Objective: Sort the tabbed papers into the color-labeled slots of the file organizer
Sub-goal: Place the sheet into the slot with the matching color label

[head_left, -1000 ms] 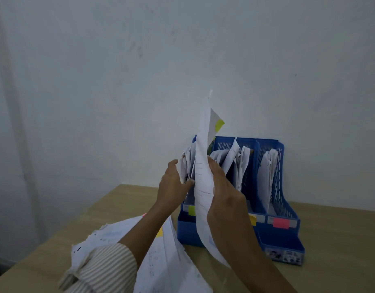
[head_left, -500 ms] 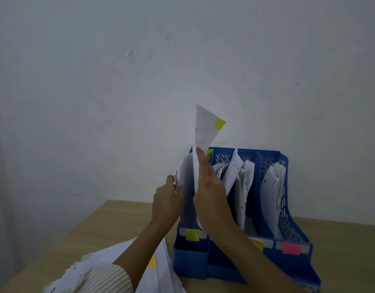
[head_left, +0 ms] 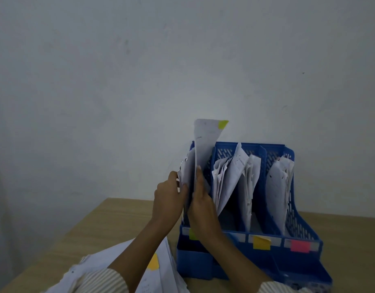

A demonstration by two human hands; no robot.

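Note:
A blue file organizer (head_left: 292,210) stands on the table with a green label (head_left: 192,234) on its left slot, a yellow label (head_left: 261,243) on the middle one and a pink label (head_left: 300,246) on the right. My right hand (head_left: 200,199) holds a white paper with a green tab (head_left: 205,144) upright, its lower part down in the left slot. My left hand (head_left: 168,195) holds back the papers (head_left: 185,172) standing in that slot. Papers fill the middle slot (head_left: 231,176) and right slot (head_left: 278,182).
A loose pile of tabbed papers (head_left: 159,269), one with an orange-yellow tab (head_left: 153,262), lies on the wooden table (head_left: 110,225) at the lower left, under my left forearm. A plain wall (head_left: 182,70) rises right behind the organizer.
My right hand has lowered the green-tabbed paper further into the left slot. My left hand stayed on the slot's papers. The camera has tilted, so the organizer sits lower in view.

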